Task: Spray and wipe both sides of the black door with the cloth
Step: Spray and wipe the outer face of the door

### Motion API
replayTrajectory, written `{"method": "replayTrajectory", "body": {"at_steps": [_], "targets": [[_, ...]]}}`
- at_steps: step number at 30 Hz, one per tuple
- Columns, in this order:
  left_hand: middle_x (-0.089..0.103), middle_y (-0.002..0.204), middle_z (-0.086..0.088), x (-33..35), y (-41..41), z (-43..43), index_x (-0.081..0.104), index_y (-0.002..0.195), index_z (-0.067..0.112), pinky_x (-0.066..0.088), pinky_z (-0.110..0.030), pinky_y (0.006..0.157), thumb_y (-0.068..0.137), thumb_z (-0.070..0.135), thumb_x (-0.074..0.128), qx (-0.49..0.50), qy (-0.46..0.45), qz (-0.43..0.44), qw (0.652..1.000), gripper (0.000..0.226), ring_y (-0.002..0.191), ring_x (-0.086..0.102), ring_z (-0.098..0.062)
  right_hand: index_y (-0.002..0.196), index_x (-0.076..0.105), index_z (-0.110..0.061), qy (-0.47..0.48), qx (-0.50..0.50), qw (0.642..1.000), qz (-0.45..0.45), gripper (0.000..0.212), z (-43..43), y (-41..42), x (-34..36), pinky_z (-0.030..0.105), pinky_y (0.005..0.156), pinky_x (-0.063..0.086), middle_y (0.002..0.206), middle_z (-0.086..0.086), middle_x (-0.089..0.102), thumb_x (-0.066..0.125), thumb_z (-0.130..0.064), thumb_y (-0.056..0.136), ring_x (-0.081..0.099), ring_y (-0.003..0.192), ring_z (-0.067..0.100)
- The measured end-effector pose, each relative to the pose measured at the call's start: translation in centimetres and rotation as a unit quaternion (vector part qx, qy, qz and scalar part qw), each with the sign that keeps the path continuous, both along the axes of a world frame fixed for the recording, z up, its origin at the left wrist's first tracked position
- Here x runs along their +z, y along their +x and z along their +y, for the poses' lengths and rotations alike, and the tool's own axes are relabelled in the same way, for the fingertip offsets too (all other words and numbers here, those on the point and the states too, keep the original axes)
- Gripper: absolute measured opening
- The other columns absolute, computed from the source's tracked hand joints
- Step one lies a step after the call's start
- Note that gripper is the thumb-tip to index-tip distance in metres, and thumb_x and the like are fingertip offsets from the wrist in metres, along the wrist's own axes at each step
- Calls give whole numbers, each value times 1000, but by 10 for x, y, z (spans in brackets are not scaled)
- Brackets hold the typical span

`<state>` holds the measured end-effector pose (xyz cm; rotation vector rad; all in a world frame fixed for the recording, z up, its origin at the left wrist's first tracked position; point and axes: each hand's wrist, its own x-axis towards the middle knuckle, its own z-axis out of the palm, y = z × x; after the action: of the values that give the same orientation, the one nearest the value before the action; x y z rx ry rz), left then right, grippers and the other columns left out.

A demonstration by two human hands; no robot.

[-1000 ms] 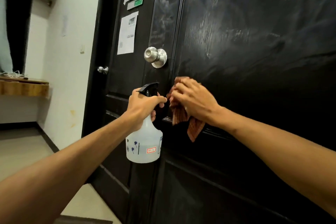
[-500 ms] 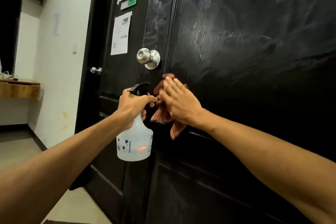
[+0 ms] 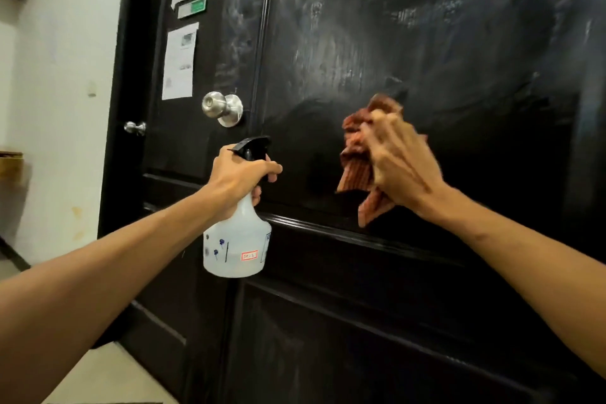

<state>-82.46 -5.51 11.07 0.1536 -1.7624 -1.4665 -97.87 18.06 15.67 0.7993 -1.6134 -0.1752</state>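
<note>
**Cloth pressed to door, bottle held ready**

Gripping the spray bottle by its neck at frame centre, the left hand curled round the black trigger head. Right of it, the blurred right hand held the reddish cloth bunched against the black door.

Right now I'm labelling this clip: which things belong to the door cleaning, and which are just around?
In use: black door; cloth in the right hand; spray bottle in the left hand.

Just around: door knob; papers; green label; wall.
</note>
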Motion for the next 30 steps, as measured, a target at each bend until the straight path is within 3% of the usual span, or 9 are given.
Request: {"method": "replayTrajectory", "body": {"at_steps": [3, 6, 8, 12, 13, 17, 22, 27, 30], "targets": [[73, 81, -12, 5, -3, 33, 72, 98, 1, 43, -27, 45, 86, 9, 80, -22, -9, -3, 1000, 16, 44, 47, -13, 141, 51, 0, -127, -7, 992, -3, 58, 34, 9, 3, 53, 92, 45, 138, 22, 47, 61, -2, 84, 45, 118, 43], [73, 80, -11, 7, -7, 64, 72, 95, 2, 43, -27, 45, 86, 9, 80, -47, -18, -3, 999, 14, 44, 47, -13, 144, 51, -9, 97, 0, 994, 43, 67, 53, 2, -38, 52, 91, 46, 138, 22, 51, 63, -3, 78, 49, 115, 43], [73, 79, -12, 8, -10, 84, 73, 92, 3, 43, -28, 45, 86, 9, 79, -59, -34, -5, 998, 11, 44, 48, -13, 142, 53, -14, 146, 0, 987, 65, 64, 82, -2, -33, 53, 96, 47, 140, 21, 50, 60, -6, 80, 49, 118, 42], [73, 79, -12, 12, -18, 121, 71, 92, 4, 43, -28, 43, 86, 9, 79, -89, -45, -9, 995, 12, 44, 47, -13, 144, 51, -16, -184, 11, 983, -11, 63, 140, 3, -6, 53, 113, 36, 153, 18, 39, 60, -1, 84, 37, 136, 42], [72, 79, -12, 12, -21, 131, 71, 95, 3, 42, -28, 43, 86, 10, 79, -97, -46, -17, 994, 14, 44, 46, -13, 145, 49, -16, -203, 9, 979, -8, 63, 145, 3, -13, 55, 117, 32, 156, 20, 35, 60, -2, 84, 33, 141, 44], [67, 68, -10, 11, -31, 169, 70, 103, 1, 41, -26, 41, 88, 12, 79, -125, -60, -37, 990, 21, 41, 45, -14, 148, 49, -14, 40, -11, 999, 12, 60, 170, -4, -49, 56, 120, 28, 159, 22, 34, 55, -18, 89, 30, 145, 47], [74, 76, -11, 19, -35, 212, 72, 95, 4, 41, -26, 41, 87, 14, 83, -178, -103, -28, 978, 17, 41, 46, -14, 153, 38, -16, -259, 10, 965, -34, 60, 213, 3, -27, 56, 121, 26, 163, 19, 25, 40, -15, 93, 23, 149, 42], [69, 71, -14, 26, -38, 248, 71, 90, 5, 39, -26, 40, 87, 11, 82, -193, -90, -23, 977, 13, 39, 42, -14, 156, 36, -23, -62, -43, 997, -6, 62, 230, -4, -53, 52, 125, 14, 162, 15, 28, 45, -23, 95, 20, 153, 39], [71, 72, -13, 35, -41, 260, 72, 91, 2, 40, -26, 40, 86, 13, 83, -190, -92, -11, 977, 16, 38, 44, -13, 157, 34, -20, -218, -24, 976, -5, 58, 254, 2, -25, 49, 127, 9, 165, 12, 26, 48, -22, 101, 18, 155, 33]]}}
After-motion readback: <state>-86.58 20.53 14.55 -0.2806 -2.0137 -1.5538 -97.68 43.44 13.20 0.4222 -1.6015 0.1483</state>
